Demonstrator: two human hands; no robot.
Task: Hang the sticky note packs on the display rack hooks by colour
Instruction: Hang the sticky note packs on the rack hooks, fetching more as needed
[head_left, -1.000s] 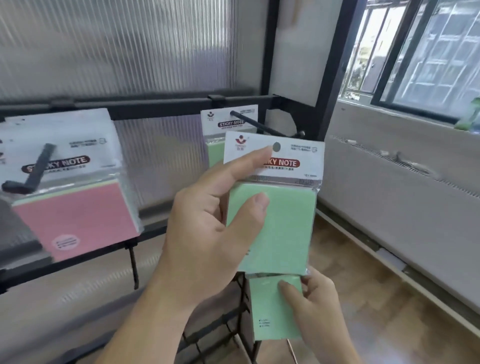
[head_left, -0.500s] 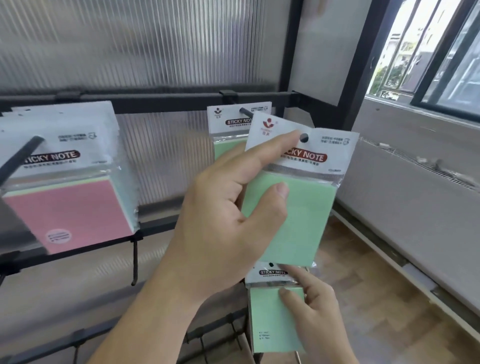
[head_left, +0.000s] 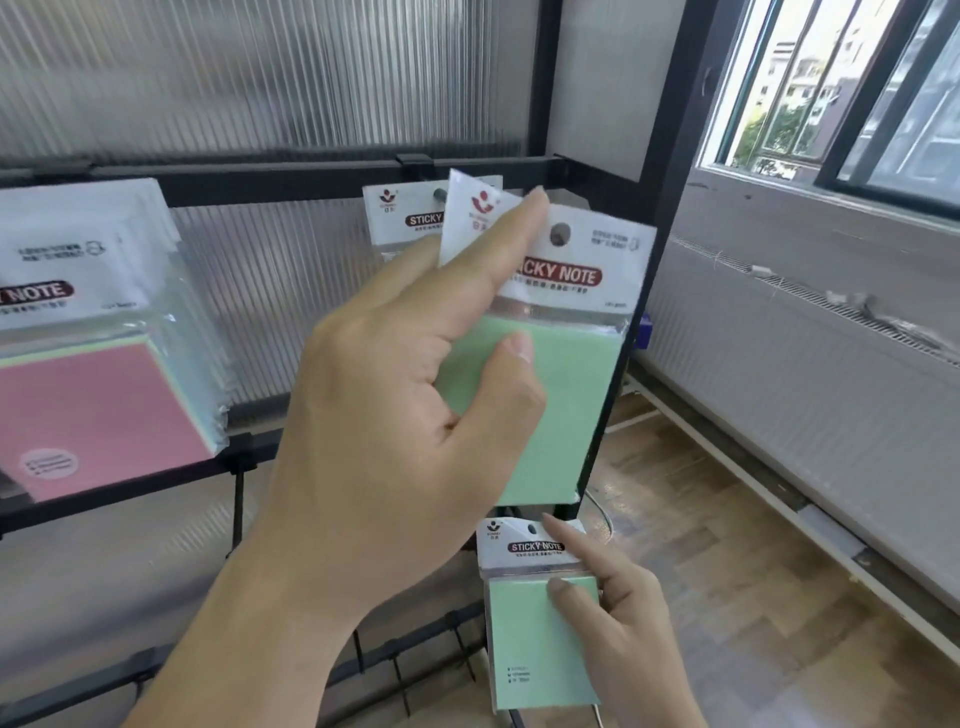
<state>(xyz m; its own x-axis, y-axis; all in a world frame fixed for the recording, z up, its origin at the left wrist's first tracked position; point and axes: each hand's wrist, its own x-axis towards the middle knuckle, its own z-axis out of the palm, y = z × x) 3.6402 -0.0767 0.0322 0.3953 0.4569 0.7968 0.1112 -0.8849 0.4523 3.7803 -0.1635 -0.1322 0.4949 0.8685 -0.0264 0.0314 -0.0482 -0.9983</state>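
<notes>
Green pack (head_left: 561, 405) in the left hand (head_left: 395, 415), raised to the right end of the display rack's top rail (head_left: 291, 174). Grip: thumb pressed on the pad face, index finger laid straight up the white header card, other fingers behind the pack and out of sight. Probable reason: the index finger stiffens the floppy header so that its punched hole (head_left: 560, 234) can be steered onto the hook (head_left: 440, 195). The hole is not yet threaded; it sits just right of the hook tip, and the header's upper left corner curls forward. A hung green pack (head_left: 397, 221) already occupies this hook, so the colour matches.

Right hand (head_left: 623, 623) is low, near the rack's lower right corner. It pinches a second green pack (head_left: 540, 644), thumb on the pad face and fingers behind, likely held ready as the next to go up.

Pink packs (head_left: 93, 405) hang at the rail's left end, several deep; the count is unclear and the frame edge cuts them off.

Hidden: most of the hung green pack and the hook's shaft. Small header print is too blurred to read.
</notes>
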